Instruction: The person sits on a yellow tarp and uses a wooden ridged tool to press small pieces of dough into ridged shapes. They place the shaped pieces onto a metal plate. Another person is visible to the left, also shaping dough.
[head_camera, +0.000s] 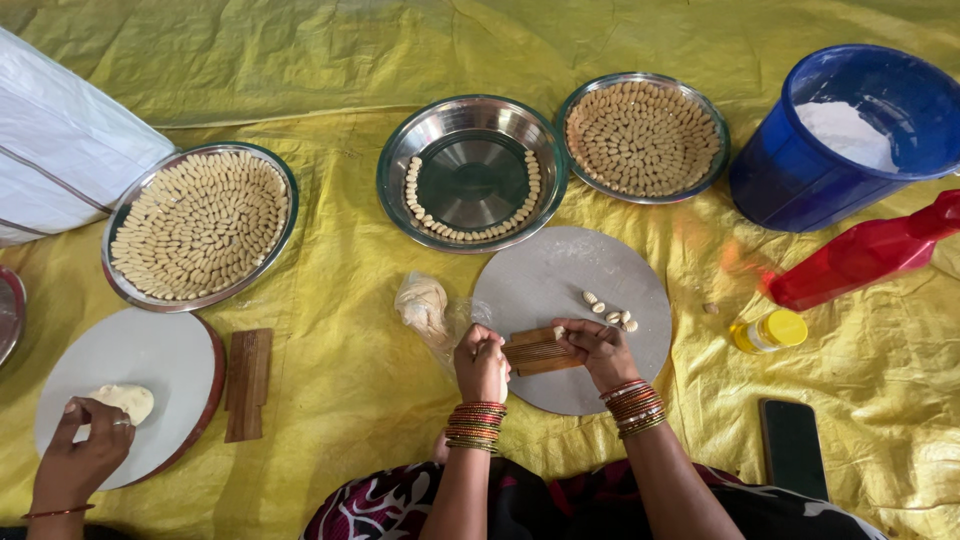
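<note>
My left hand (482, 362) grips the left end of a small ridged wooden comb board (535, 351) that rests on a round grey rolling board (570, 315). My right hand (600, 352) presses a tiny piece of dough onto the comb's right end. Several shaped dough shells (610, 312) lie on the round board just beyond my fingers. A lump of dough in a clear plastic bag (425, 306) sits left of the board. Ahead, a steel plate (472, 172) holds shells lined along its rim.
Two steel plates (642, 136) (200, 224) are full of shells. A blue bucket (850, 135) holds white flour, with a red scoop (865, 255), a yellow-capped bottle (770, 330) and a black phone (793, 448) at right. Another person's hand (82, 450) touches dough on a second board (130, 385) beside another wooden comb (248, 383).
</note>
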